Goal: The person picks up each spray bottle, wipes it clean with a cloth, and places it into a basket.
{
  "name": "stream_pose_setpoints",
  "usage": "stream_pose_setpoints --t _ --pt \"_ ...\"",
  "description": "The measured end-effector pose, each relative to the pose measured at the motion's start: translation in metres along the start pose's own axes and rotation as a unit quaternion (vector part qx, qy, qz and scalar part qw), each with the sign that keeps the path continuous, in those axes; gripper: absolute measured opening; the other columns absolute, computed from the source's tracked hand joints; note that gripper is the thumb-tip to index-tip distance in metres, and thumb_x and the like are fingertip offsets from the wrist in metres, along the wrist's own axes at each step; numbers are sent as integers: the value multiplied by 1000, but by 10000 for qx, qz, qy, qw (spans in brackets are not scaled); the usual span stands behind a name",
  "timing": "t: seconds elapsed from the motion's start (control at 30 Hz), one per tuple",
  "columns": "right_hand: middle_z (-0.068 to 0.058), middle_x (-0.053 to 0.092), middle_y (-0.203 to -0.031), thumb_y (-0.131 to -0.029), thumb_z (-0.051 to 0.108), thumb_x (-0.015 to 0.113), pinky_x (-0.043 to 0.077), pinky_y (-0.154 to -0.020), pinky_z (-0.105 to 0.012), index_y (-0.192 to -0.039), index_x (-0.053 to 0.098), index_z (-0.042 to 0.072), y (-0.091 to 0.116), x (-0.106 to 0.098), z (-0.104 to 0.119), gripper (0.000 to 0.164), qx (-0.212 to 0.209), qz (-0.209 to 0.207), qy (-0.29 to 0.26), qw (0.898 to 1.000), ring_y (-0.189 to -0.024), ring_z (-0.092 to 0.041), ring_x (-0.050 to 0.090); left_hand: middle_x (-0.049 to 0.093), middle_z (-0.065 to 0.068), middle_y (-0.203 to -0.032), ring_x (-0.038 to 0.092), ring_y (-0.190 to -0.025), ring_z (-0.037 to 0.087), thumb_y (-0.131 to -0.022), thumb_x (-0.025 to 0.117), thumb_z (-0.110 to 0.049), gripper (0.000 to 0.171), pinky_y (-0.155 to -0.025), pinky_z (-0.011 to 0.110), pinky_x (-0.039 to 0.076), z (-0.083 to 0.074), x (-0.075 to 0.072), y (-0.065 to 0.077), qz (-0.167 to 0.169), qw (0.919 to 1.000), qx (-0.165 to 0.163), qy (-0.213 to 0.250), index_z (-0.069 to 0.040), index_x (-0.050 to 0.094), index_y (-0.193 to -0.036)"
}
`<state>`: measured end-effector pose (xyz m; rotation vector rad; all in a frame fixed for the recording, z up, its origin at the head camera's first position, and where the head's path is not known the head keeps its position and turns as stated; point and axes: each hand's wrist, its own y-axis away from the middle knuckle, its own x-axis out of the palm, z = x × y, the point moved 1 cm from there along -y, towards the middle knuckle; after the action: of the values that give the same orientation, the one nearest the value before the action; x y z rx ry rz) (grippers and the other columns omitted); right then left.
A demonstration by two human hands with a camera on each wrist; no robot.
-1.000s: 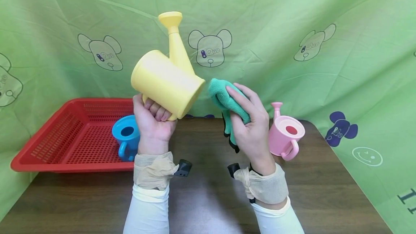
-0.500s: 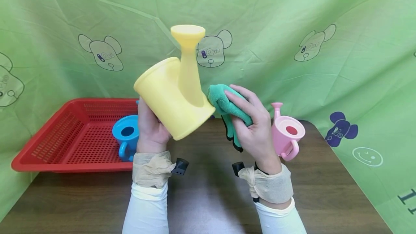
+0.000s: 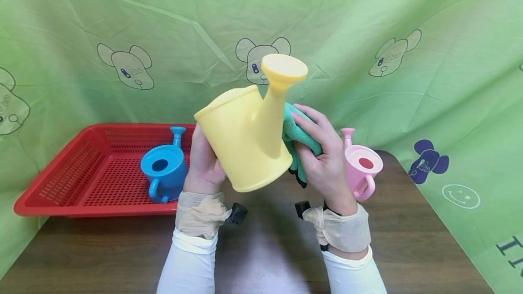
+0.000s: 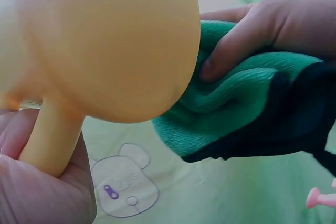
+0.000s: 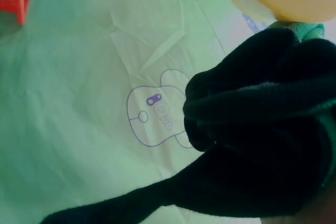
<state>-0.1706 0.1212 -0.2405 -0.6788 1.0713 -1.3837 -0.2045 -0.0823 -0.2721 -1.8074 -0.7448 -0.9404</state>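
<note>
In the head view a yellow watering can (image 3: pixel 241 144) is held up, tilted, its spout rising toward the right. My left hand (image 3: pixel 204 167) is behind its left side. The left wrist view shows that hand's fingers curled round the can's handle (image 4: pixel 55 135). My right hand (image 3: pixel 327 162) grips a bunched green cloth (image 3: pixel 302 133) with dark edging, thumb and fingers pinching it. Seen from the left wrist, the cloth lies at the edge of the can's round bottom; how firmly it touches I cannot tell. Dark cloth folds fill much of the right wrist view.
A red plastic basket (image 3: pixel 102 211) stands on the left of the wooden table (image 3: pixel 261 257), with a blue watering can (image 3: pixel 171 171) in its right part. To the right, behind my right hand, stands a pink watering can (image 3: pixel 357 171). Green printed fabric (image 3: pixel 327 22) hangs behind the table.
The yellow can has moved right and down and turned, its spout swinging to the right in front of the cloth. My right hand has shifted slightly right, still holding the cloth.
</note>
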Motion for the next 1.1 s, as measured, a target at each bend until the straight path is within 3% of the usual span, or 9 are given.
stream_pose_setpoints --t 0.2,0.33,0.47,0.57,0.67,0.77,0.9,0.97,1.1 --pt "-28 55 -122 -82 -16 51 41 -100 -39 -115 60 -13 1 -6 -4 35 104 -60 -28 9999 -118 -33 52 72 6 -87 70 -86 17 -101 38 -37 42 -78 28 54 12 4 -1 19 9986 -434 -288 -7 66 -92" --pt "-26 58 -113 -81 -17 51 42 -95 -33 -109 62 -14 4 -8 -5 30 296 -181 101 9993 -110 -23 53 71 2 -83 69 -81 13 -100 38 -37 40 -71 25 54 18 7 -3 -363 9941 -582 -845 -11 66 -88" --pt "-26 59 -122 -83 -12 57 38 -104 -41 -117 59 -14 2 -7 -6 34 315 -107 -160 9993 -120 -27 52 71 0 -80 69 -76 12 -100 35 -36 39 -66 24 54 22 10 -5 -818 9840 -592 -1465 -13 64 -86" --pt "-18 59 -129 -85 -4 60 32 -107 -48 -125 57 -7 0 -6 -9 40 234 119 -581 9980 -125 -35 47 66 -2 -70 65 -64 9 -99 36 -38 38 -57 21 51 24 11 -5 -1056 9725 -534 -2005 -15 60 -81" --pt "-13 60 -129 -85 -1 62 31 -106 -50 -128 59 1 1 -7 -12 43 188 187 -692 9972 -124 -42 45 52 -6 -53 50 -45 5 -97 38 -41 40 -43 17 39 24 12 -4 -1255 9576 -534 -2537 -19 51 -68" --pt "-14 61 -128 -81 -2 65 32 -106 -47 -127 60 3 4 -9 -13 47 418 206 -420 9980 -124 -43 44 38 -8 -45 31 -37 4 -96 39 -44 43 -37 16 23 24 13 -3 -1372 9499 -621 -2740 -21 40 -59" --pt "-20 60 -126 -78 -3 66 33 -105 -45 -123 60 -5 5 -9 -10 46 792 422 41 9960 -125 -40 45 37 -8 -45 28 -37 4 -94 41 -44 45 -37 15 21 23 16 -2 -1396 9489 -618 -2763 -22 37 -56" --pt "-23 61 -121 -79 -4 66 34 -104 -48 -118 61 -10 3 -9 -8 40 680 578 228 9957 -124 -40 46 38 -8 -45 29 -37 4 -94 43 -44 45 -37 15 21 22 16 -2 -1422 9500 -526 -2731 -22 37 -56" --pt "-19 67 -110 -81 -5 64 38 -102 -47 -109 65 -7 1 -7 -6 28 265 869 575 9942 -122 -34 50 40 -7 -46 32 -37 4 -93 45 -44 43 -37 15 22 20 17 -1 -1487 9525 -303 -2639 -20 39 -58"
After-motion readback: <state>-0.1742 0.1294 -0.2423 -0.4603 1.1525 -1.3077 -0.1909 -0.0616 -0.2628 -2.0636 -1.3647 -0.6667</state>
